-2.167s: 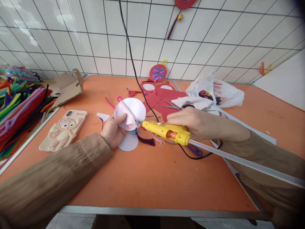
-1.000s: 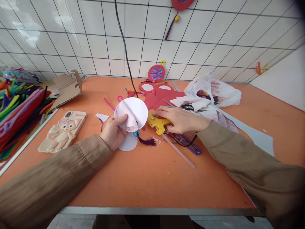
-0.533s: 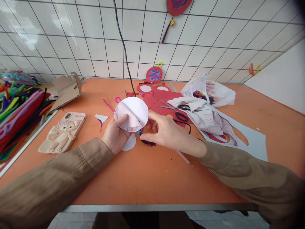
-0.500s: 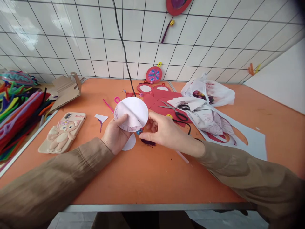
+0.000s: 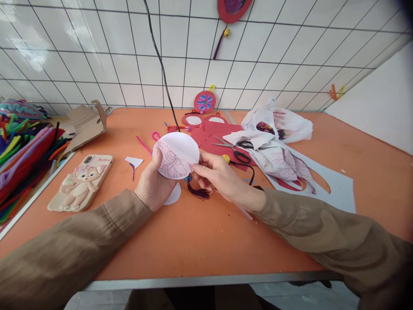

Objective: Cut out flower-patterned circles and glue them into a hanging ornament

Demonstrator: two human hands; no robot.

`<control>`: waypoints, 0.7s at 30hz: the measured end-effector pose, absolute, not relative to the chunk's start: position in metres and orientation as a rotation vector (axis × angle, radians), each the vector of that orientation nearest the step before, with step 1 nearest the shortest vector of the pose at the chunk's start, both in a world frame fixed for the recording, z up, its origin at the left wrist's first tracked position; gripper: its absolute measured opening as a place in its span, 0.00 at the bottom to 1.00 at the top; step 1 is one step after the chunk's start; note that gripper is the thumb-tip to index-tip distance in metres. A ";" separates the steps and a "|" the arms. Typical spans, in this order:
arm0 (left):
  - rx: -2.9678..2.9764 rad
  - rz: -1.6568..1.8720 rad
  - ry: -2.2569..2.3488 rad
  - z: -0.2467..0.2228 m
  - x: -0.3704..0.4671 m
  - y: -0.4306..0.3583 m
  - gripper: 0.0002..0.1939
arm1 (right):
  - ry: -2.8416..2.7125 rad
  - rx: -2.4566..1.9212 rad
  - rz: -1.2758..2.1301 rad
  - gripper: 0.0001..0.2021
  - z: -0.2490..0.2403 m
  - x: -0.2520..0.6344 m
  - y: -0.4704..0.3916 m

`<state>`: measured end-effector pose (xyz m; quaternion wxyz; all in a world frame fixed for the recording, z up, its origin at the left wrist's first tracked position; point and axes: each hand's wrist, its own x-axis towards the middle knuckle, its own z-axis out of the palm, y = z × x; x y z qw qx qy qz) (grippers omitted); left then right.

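Observation:
My left hand (image 5: 153, 178) grips a round white paper disc (image 5: 185, 148) from the left, its thumb along the edge. A thin sheet with a flower line drawing (image 5: 173, 163) covers the lower left part of the disc, while the upper right part is blank. At the lower right edge, my right hand (image 5: 214, 172) pinches the rim of this paper between thumb and fingers. Just below hangs a dark purple tassel (image 5: 199, 193) with a blue bead; what it is fastened to is hidden. Another white paper circle (image 5: 174, 194) lies partly under my left hand.
Black-handled scissors (image 5: 241, 156) lie on red card (image 5: 203, 140) behind my right hand. A phone (image 5: 80, 183) rests at left, near a pile of pipe cleaners (image 5: 26, 159). Crumpled paper (image 5: 274, 157) and a plastic bag (image 5: 295, 125) are at right. A black cable (image 5: 164, 77) hangs in front.
The drawn sheet, folded over with mostly its pale side showing, now lies flatter with the flower lines visible. My right hand has moved in from beside the disc to pinch its edge.

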<state>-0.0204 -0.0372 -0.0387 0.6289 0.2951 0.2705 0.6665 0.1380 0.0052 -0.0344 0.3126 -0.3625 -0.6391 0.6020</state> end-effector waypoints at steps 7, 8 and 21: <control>0.690 1.536 0.632 -0.049 -0.023 -0.035 0.20 | -1.734 -0.932 1.596 0.10 -0.036 0.138 0.007; 0.688 1.533 0.644 -0.051 -0.023 -0.035 0.19 | -1.747 -0.928 1.592 0.10 -0.037 0.138 0.007; 0.684 1.491 0.738 -0.061 -0.028 -0.032 0.21 | -1.779 -0.954 1.474 0.13 -0.041 0.136 0.007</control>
